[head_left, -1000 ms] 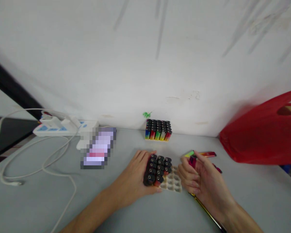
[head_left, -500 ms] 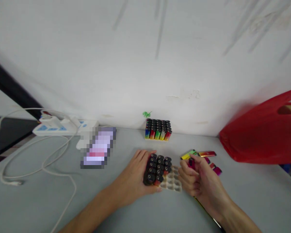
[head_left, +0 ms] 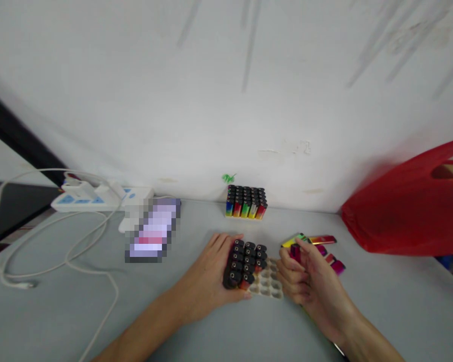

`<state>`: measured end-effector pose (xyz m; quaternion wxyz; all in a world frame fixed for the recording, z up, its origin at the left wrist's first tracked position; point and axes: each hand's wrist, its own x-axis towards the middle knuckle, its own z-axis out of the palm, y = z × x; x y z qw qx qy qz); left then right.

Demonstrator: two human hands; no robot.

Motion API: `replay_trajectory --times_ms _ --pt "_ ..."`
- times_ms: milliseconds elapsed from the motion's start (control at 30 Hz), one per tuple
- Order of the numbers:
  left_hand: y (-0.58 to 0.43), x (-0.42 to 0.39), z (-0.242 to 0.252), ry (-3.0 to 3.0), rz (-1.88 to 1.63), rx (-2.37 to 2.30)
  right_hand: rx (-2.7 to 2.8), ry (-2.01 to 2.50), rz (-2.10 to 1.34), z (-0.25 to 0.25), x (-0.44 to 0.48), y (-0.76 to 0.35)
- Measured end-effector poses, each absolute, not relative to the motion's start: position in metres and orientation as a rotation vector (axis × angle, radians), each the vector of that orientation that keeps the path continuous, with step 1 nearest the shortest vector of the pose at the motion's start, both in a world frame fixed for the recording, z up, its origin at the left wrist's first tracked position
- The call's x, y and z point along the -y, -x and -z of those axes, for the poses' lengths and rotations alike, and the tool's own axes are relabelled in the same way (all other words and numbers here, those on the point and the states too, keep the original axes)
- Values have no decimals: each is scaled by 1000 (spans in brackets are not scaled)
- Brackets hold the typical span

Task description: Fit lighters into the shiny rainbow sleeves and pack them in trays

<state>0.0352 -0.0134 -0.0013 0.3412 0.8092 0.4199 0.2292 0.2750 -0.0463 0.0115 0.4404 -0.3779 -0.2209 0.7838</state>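
Note:
My left hand (head_left: 207, 284) is curled round the left side of several black-topped lighters (head_left: 243, 261) that stand upright in rows. They sit in a pale tray (head_left: 266, 287) whose right-hand hollows show bare. Just right of the tray, my right hand (head_left: 311, 281) is closed on a magenta lighter (head_left: 295, 252), held between thumb and fingers. Most of that lighter is hidden by the fingers. Behind the right hand lie loose lighters (head_left: 322, 239) in yellow-green, orange-red and magenta. A thin long edge, partly yellow, shows beneath the right wrist; I cannot make out what it is.
Against the wall stands a packed block of colourful lighters (head_left: 246, 203). A phone (head_left: 154, 229), blurred by pixels, leans at the left beside a white power strip (head_left: 98, 198) and a looping white cable (head_left: 111, 281). At the right is a red bag (head_left: 403, 211).
The magenta lighter has turned slightly in my right fingers, so more of its coloured body and less of its dark end shows. My left hand and the tray have stayed put.

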Motion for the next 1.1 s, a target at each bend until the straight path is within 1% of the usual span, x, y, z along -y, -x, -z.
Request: replay_trajectory --times_ms 200,433,667,1100 --pt "-36 12 1 -2114 -608 -1091 469 904 -1955 -14 45 -275" --pt "-36 12 1 -2108 -601 -1104 494 966 -1978 -13 43 -276" --pt "-36 12 1 -2110 -591 -1102 492 835 -2044 -10 44 -278" --pt "-36 13 3 -2119 -606 -1090 496 884 -1983 -12 47 -275"
